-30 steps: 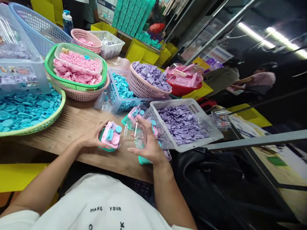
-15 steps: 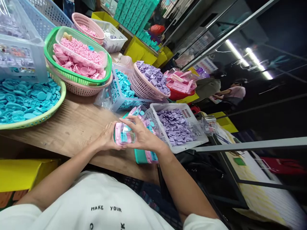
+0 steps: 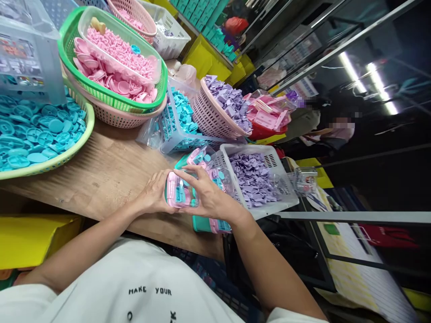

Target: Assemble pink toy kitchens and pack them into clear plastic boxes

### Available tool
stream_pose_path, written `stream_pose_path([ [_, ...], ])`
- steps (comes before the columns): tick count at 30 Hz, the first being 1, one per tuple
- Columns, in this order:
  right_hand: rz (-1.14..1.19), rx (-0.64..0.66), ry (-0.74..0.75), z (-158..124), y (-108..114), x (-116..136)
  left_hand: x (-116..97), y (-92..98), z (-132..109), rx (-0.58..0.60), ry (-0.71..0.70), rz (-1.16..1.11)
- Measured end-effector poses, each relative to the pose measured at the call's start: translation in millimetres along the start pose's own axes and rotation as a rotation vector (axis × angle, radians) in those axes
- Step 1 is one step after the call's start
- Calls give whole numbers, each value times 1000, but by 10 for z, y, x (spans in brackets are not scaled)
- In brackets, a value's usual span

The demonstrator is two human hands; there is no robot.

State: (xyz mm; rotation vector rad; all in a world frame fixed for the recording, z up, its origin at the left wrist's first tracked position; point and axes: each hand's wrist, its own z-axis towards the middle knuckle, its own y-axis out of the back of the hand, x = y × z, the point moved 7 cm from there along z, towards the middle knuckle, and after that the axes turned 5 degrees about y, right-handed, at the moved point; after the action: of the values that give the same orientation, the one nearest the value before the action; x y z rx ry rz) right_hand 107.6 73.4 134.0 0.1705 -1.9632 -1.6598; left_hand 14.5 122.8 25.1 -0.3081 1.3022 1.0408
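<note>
Between my two hands is a small clear plastic box with pink and turquoise parts inside. My left hand is closed on its left side, thumb at the bottom edge and fingers at the top. On the right side my right hand grips it, fingers bent over the upper edge. Just behind and below my right hand, more filled boxes with turquoise and pink parts lie on the wooden table; my hand and forearm partly cover them.
A white basket of purple pieces stands at right. Behind are a pink basket of purple parts and a green basket of pink parts. Turquoise discs fill a yellow-green basket at left. People work in the right background.
The view has shifted slightly, so my hands and the box sit a little further right in the picture. Both hands keep hold of the box, which looks turned slightly.
</note>
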Motion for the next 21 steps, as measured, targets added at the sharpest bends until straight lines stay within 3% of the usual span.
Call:
stream_pose_path([
  [14,-138,95,-64,64,29,87,32,-22,-17,17,21,0],
  [21,-159,149,4,209,98,113,70,4,0,45,67,-22],
])
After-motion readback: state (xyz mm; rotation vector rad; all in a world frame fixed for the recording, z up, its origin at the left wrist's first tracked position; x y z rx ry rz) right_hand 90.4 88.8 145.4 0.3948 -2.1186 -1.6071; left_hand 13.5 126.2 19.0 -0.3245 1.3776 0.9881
